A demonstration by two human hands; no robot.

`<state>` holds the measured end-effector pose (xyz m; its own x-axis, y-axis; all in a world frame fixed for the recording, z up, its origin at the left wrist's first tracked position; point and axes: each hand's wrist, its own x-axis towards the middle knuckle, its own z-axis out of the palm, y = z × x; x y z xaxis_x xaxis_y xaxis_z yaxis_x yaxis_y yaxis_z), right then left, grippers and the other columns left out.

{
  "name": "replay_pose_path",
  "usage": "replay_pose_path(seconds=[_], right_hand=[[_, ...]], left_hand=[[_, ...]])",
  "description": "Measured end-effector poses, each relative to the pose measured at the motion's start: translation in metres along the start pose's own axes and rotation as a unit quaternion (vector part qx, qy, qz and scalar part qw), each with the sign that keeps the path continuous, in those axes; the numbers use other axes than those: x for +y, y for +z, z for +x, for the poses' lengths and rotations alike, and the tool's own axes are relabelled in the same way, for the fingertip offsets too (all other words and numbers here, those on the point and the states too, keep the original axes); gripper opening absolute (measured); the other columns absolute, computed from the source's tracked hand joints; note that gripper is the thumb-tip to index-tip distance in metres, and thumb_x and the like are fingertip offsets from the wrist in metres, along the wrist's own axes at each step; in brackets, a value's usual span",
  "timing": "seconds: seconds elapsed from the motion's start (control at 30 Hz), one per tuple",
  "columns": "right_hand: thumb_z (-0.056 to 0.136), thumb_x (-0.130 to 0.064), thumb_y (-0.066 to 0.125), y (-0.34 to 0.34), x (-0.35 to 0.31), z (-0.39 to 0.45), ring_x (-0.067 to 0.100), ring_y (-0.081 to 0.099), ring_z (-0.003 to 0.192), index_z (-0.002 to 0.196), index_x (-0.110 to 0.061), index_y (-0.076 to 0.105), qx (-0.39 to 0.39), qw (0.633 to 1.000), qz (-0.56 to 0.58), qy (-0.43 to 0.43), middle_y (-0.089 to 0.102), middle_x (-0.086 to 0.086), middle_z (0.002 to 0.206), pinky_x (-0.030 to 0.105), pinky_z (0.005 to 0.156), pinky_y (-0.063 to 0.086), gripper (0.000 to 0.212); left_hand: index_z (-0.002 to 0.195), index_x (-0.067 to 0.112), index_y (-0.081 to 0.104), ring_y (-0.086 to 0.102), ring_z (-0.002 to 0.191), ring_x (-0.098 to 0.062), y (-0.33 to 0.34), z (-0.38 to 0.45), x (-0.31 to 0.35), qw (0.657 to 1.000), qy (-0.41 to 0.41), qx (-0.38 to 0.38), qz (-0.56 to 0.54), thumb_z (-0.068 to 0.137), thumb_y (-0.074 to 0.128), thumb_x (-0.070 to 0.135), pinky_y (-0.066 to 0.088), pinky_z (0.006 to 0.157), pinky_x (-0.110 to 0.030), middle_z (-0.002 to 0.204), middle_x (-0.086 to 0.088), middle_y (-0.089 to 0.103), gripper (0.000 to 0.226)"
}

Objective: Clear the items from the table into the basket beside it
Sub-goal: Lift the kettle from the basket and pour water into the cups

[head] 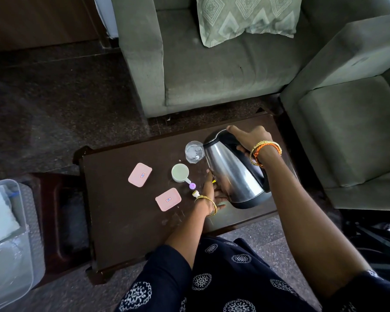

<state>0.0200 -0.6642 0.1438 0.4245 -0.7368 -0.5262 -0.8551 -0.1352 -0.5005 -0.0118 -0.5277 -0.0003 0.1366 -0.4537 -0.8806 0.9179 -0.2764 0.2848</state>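
Observation:
A steel electric kettle [231, 174] with a black lid and base is tilted above the right part of the dark wooden table [126, 221]. My right hand [248, 137] grips its black handle near the lid. My left hand [212, 194] presses flat against the kettle's lower side. On the table lie two pink lidded boxes [140, 174] [168, 199], a pale green cup [180, 173], a clear glass [194, 152], a small purple cap [192, 186] and a small white and yellow bottle [196, 194]. The clear plastic basket [25, 255] stands on the floor at the left.
A grey sofa [212, 70] with a patterned cushion [245, 16] stands behind the table. A grey armchair [351, 122] is close on the right. A dark low stand [61, 221] sits between table and basket. White items lie inside the basket.

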Motion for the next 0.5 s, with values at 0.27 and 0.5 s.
replay_pose_path(seconds=[0.27,0.5], right_hand=[[0.052,-0.076,0.058,0.012,0.058,-0.022,0.014,0.053,0.029,0.052,-0.007,0.066,0.064,0.987,0.134,0.059,0.062,-0.001,0.038,0.025,0.042,0.043,0.069],[0.066,-0.059,0.06,0.048,0.1,-0.047,0.012,0.05,0.04,0.038,-0.016,0.06,0.078,0.964,0.252,0.031,0.052,-0.005,0.031,0.024,0.047,0.041,0.051]], left_hand=[[0.092,0.025,0.057,0.058,0.078,-0.019,-0.018,-0.004,0.011,0.999,0.016,0.032,0.027,0.085,0.03,0.071,0.046,0.064,-0.03,0.087,0.001,0.06,0.054],[0.073,0.016,0.055,0.057,0.082,-0.029,-0.043,-0.007,0.01,0.966,0.12,0.22,0.067,0.087,0.053,0.042,0.046,0.078,-0.038,0.087,-0.015,0.063,0.029]])
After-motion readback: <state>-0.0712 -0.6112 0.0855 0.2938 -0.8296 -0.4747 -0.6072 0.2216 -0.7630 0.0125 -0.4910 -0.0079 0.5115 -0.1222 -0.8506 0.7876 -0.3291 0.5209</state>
